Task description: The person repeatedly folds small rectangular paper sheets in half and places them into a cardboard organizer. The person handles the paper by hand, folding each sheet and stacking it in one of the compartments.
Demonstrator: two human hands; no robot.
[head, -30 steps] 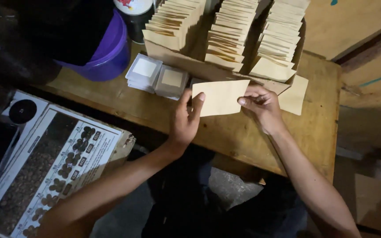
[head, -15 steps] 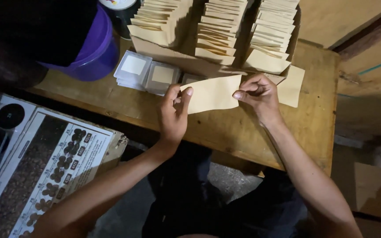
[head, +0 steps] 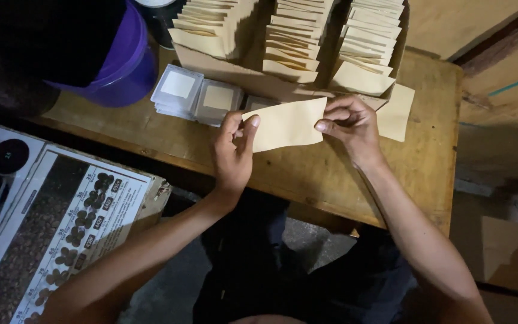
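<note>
With the left hand and right hand each pinching an end of the tan paper envelope by fingertips only, it could easily slip or crease.

Both forearms are bare, no sleeves, rings or watch showing; dark trousers cover the legs.

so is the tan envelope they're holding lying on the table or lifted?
Lifted: left hand and right hand pinch the tan envelope by its ends.
</note>
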